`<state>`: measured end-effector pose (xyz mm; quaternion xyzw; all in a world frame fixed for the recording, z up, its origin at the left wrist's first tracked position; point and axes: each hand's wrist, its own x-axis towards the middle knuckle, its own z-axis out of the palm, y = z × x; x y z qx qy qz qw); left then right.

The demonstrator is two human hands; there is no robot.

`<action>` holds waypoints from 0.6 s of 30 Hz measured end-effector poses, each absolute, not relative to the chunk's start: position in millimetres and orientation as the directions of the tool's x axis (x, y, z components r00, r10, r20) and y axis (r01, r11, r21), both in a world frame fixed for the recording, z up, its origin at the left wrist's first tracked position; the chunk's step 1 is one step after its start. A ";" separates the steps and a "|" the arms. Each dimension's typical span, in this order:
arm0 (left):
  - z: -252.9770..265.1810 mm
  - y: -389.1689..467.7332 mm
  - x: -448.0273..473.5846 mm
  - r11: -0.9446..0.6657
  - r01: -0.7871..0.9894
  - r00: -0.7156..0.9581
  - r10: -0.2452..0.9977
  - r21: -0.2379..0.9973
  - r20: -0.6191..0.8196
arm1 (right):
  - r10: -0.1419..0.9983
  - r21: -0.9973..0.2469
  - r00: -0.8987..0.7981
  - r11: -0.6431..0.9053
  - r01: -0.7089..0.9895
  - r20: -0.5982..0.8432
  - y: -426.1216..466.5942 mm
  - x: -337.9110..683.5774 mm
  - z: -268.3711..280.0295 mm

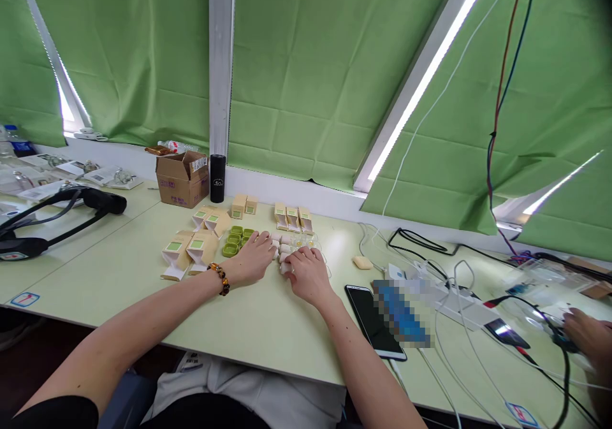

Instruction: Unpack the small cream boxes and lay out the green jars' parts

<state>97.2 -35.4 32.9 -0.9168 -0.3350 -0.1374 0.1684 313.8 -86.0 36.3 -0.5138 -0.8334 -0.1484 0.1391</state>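
Observation:
Between my hands, small pale pinkish-white rounded pieces [285, 240] stand in close rows on the table. My left hand [252, 258], with a beaded bracelet, reaches in from the left with its fingers extended; its fingertips touch the left edge of the pale pieces. Just left of it are small green square cups [233, 240], partly covered by the hand. My right hand [308, 275] has its fingers bent down around a pale piece at the near right of the group. Clear rounded pieces [310, 240] lie behind the right hand, partly hidden.
Open small cardboard boxes [176, 250] stand left, with more boxes [292, 217] behind. A carton [182, 179] and black cylinder [217, 179] are at the back. Right are a phone [370, 317], cables, a power strip [461, 308] and another person's hand [586, 333]. Black headgear [86, 203] lies left.

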 end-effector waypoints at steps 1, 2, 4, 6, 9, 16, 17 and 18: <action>33.3 -35.9 97.3 -0.719 0.660 0.738 0.566 -0.219 0.367 | 0.815 0.103 -0.431 0.427 0.899 0.388 -85.8 314.0 36.0; 33.5 -36.2 97.3 -0.717 0.660 0.738 0.564 -0.222 0.371 | 0.815 0.100 -0.429 0.426 0.899 0.390 -85.6 314.2 35.7; 33.4 -36.3 97.4 -0.714 0.662 0.736 0.562 -0.227 0.379 | 0.813 0.092 -0.427 0.427 0.899 0.395 -85.6 314.4 34.9; 32.8 -36.0 97.2 -0.714 0.661 0.737 0.559 -0.230 0.381 | 0.810 0.084 -0.427 0.432 0.898 0.403 -86.0 314.8 34.4; 33.1 -35.4 95.8 -0.712 0.665 0.732 0.561 -0.227 0.386 | 0.799 0.057 -0.422 0.442 0.895 0.429 -86.9 316.4 34.6; 51.6 -26.7 78.6 -0.665 0.718 0.679 0.605 -0.204 0.416 | 0.658 -0.057 -0.358 0.521 0.852 0.663 -88.4 320.1 37.4; 55.3 -22.9 73.9 -0.653 0.732 0.662 0.615 -0.193 0.429 | 0.622 -0.062 -0.356 0.547 0.835 0.698 -89.6 318.3 36.3; 58.8 -18.3 68.8 -0.641 0.746 0.644 0.625 -0.180 0.442 | 0.591 -0.063 -0.360 0.574 0.816 0.722 -91.4 315.4 34.4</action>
